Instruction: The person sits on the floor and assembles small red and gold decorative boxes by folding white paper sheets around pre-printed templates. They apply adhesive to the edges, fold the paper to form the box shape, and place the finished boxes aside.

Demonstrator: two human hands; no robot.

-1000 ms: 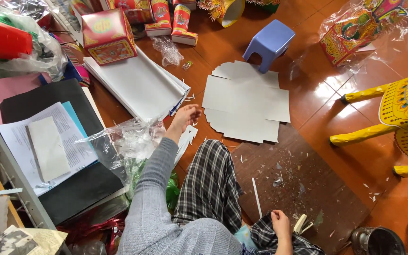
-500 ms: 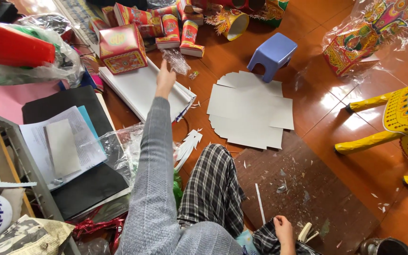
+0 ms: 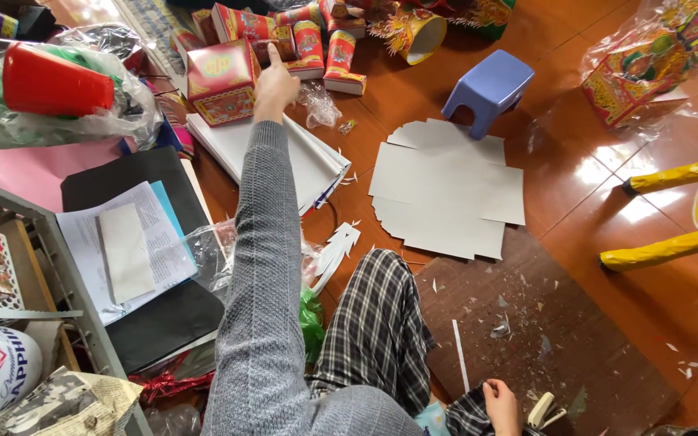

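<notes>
glossy orange-brown floor, littered with paper craft. left hand (image 3: 276, 81) stretched far forward, fingers loosely open, touching the red and gold decorated cardboard box (image 3: 221, 82) just to its left. right hand (image 3: 502, 406) low by the knee, curled, holding nothing i can make out.

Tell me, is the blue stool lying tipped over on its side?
No. The blue stool stands upright on the floor, seat on top, just beyond the grey cardboard sheets.

The left hand (image 3: 275, 81) reaches between a box (image 3: 221, 82) and a crumpled wrapper (image 3: 318, 103), above stacked boards (image 3: 300, 157).
</notes>
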